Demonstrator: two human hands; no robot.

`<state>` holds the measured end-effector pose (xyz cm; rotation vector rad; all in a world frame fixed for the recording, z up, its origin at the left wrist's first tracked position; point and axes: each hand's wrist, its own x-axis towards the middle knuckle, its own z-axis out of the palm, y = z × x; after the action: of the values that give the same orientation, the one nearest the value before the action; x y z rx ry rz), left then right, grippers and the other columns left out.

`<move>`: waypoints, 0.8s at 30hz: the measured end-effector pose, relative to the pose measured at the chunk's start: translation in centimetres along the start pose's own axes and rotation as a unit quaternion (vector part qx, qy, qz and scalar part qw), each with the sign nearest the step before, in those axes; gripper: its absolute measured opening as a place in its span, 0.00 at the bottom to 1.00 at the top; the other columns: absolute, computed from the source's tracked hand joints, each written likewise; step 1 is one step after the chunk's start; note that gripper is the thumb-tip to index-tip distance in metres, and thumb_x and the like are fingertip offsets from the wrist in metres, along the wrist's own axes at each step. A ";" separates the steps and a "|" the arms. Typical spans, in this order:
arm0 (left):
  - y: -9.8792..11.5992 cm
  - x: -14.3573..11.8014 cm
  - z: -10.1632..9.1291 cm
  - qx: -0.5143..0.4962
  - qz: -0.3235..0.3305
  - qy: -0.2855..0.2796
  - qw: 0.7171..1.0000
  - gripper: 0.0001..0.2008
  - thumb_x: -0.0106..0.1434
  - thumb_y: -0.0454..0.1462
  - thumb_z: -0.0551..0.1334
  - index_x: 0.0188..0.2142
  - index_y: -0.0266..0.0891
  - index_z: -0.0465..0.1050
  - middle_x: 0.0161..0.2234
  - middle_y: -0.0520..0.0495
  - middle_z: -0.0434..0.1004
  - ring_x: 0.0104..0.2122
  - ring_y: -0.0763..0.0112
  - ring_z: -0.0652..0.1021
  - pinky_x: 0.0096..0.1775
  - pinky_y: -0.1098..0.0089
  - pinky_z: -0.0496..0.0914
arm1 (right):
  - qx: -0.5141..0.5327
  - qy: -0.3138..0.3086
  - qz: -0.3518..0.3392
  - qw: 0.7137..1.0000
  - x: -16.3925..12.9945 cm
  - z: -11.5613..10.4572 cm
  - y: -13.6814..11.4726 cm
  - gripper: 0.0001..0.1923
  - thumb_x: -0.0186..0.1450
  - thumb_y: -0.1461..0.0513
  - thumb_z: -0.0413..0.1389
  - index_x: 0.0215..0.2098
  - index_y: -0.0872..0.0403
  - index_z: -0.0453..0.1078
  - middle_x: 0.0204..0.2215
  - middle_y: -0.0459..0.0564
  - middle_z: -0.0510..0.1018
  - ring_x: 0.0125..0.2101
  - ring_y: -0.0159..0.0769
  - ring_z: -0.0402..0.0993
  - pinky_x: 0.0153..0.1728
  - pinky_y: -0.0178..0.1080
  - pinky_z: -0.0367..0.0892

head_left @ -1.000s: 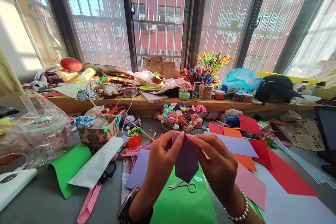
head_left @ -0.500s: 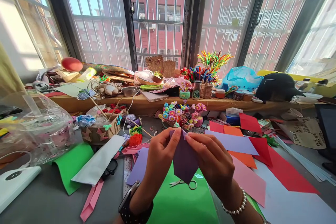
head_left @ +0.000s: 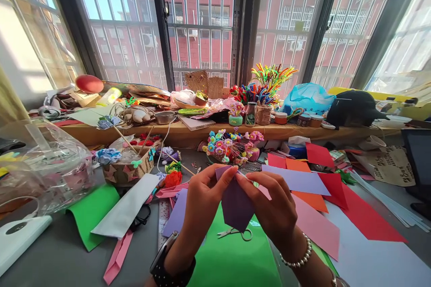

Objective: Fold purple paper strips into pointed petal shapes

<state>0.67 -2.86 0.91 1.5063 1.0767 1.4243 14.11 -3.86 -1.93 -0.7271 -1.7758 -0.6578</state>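
Observation:
A folded piece of purple paper [head_left: 237,208] with a pointed lower end hangs between my two hands. My left hand [head_left: 206,197] pinches its top edge between thumb and fingers. Close beside it, my right hand [head_left: 271,204] grips the upper right edge, the two thumbs almost meeting. The exact fold under the fingertips is hidden. Below the paper, small scissors [head_left: 247,235] lie on a green sheet [head_left: 232,264]. Another purple sheet [head_left: 178,213] lies to the left, partly behind my left forearm.
Left of me are a white envelope-like paper [head_left: 126,206], a curled green sheet [head_left: 96,217] and a pink folded strip [head_left: 117,258]. Red paper [head_left: 370,215] and pink paper [head_left: 318,224] spread rightward. Behind stand crafted flowers [head_left: 224,145] and a flower box [head_left: 128,172].
My right thumb and fingers have shifted slightly left along the paper's top edge, nearer my left thumb. The view has moved a little.

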 end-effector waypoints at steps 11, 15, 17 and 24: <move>-0.2 0.6 -0.7 0.107 0.080 0.010 0.991 0.09 0.53 0.42 0.60 0.26 0.38 0.73 0.23 0.52 0.74 0.24 0.74 0.72 0.25 0.78 0.64 | 0.171 -0.016 0.176 0.969 1.3 0.6 0.3 0.05 0.57 0.67 0.55 0.33 0.54 0.69 0.28 0.49 0.72 0.30 0.34 0.68 0.30 0.36 0.67; -0.4 0.8 -0.9 0.105 0.086 -0.028 0.990 0.09 0.52 0.41 0.61 0.25 0.38 0.74 0.23 0.51 0.75 0.25 0.72 0.73 0.26 0.77 0.65 | 0.283 -0.113 0.337 0.891 1.5 0.1 0.9 0.07 0.58 0.60 0.53 0.27 0.55 0.70 0.24 0.48 0.73 0.26 0.32 0.70 0.26 0.33 0.67; -0.4 0.8 -0.8 0.100 0.079 -0.042 0.991 0.09 0.52 0.41 0.61 0.25 0.37 0.74 0.23 0.50 0.75 0.25 0.72 0.73 0.26 0.76 0.65 | 0.323 -0.156 0.394 0.846 1.5 0.0 1.2 0.09 0.57 0.58 0.54 0.26 0.56 0.70 0.23 0.47 0.74 0.25 0.32 0.70 0.25 0.33 0.67; -0.5 1.1 -0.5 0.009 -0.004 -0.081 0.997 0.11 0.50 0.40 0.62 0.32 0.36 0.74 0.28 0.46 0.76 0.30 0.68 0.74 0.29 0.74 0.67 | 0.382 -0.173 0.484 0.768 1.6 -0.2 1.7 0.11 0.53 0.56 0.57 0.25 0.58 0.71 0.22 0.47 0.75 0.24 0.32 0.70 0.25 0.33 0.66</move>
<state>0.13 -1.63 0.87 1.5996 0.9970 1.2656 15.11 -2.58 -0.19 -1.0503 -1.4820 0.9096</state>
